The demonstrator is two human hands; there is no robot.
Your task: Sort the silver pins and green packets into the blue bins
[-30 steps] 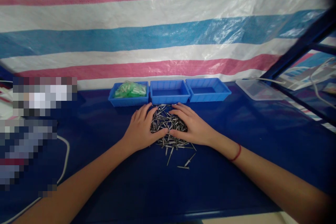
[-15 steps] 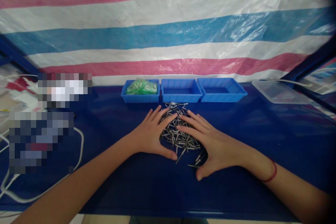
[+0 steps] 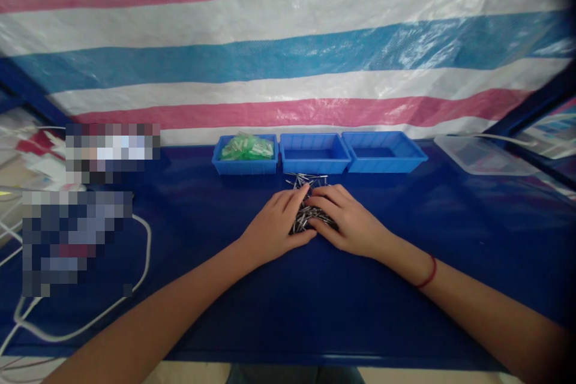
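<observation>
A heap of silver pop rivets point(image 3: 310, 216) lies on the blue tabletop, squeezed between my two hands. My left hand point(image 3: 276, 225) is cupped round its left side, with the fingers close together and the thumb along the near edge. On the opposite side, my right hand point(image 3: 355, 222) curls its fingers over the heap and presses against it. Both hands rest low at the table, and their fingers hide part of the rivets. A few rivets stick out beyond the fingertips, near the front of the middle blue bin point(image 3: 315, 162).
A blue bin point(image 3: 245, 168) holding green and clear small pieces stands left of the middle one, another blue bin point(image 3: 384, 162) to its right. At the far right lies a clear plastic lid or tray point(image 3: 486, 159). A white cable point(image 3: 146, 252) loops at the left.
My hands have come closer together and curled in, pushing the spread rivets into a tighter heap. Loose rivets at the near side have been swept away from the table's front edge.
</observation>
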